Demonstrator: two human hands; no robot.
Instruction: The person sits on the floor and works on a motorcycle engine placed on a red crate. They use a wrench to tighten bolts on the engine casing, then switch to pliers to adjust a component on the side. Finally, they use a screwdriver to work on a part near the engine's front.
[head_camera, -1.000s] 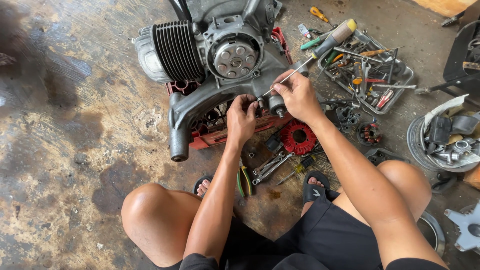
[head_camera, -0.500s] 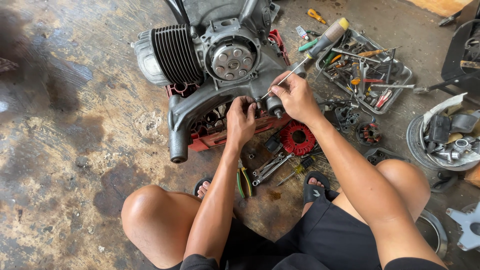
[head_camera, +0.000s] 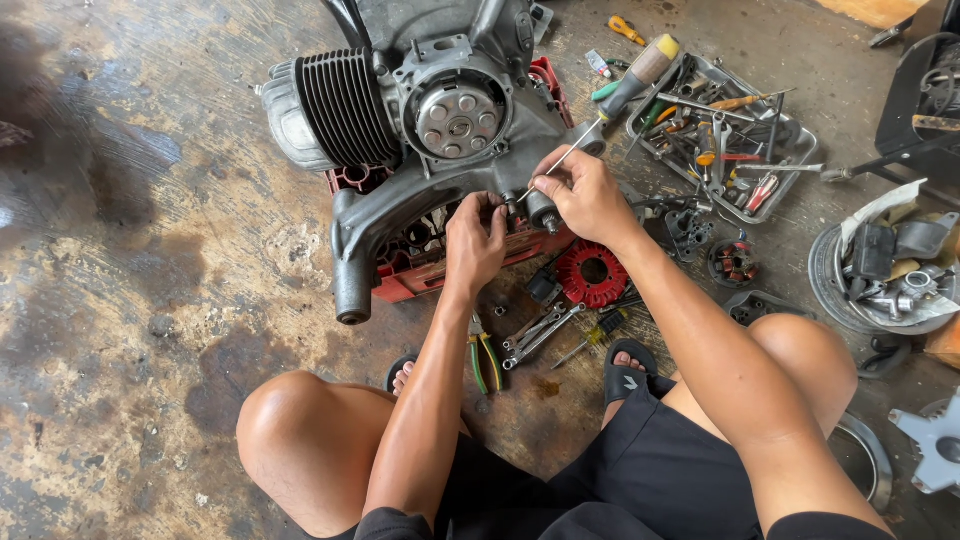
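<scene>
A grey scooter engine (head_camera: 420, 130) with a finned cylinder lies on a red crate (head_camera: 420, 280) on the floor. My right hand (head_camera: 585, 195) grips the shaft of a long screwdriver (head_camera: 625, 85) whose wooden handle points up and right; its tip meets the engine's lower edge. My left hand (head_camera: 475, 240) pinches a small dark part at the same spot, its fingers closed on the casing there. What the fingers hold is too small to name.
A metal tray (head_camera: 790, 135) of tools stands at right. A red stator coil (head_camera: 592, 272), wrenches (head_camera: 535, 332) and green-handled pliers (head_camera: 483, 358) lie between my knees. A round pan (head_camera: 830, 290) of parts sits far right. The concrete floor is stained.
The view has shifted slightly. Both hands stay at the engine's lower edge, with the screwdriver handle tilted a little more upright.
</scene>
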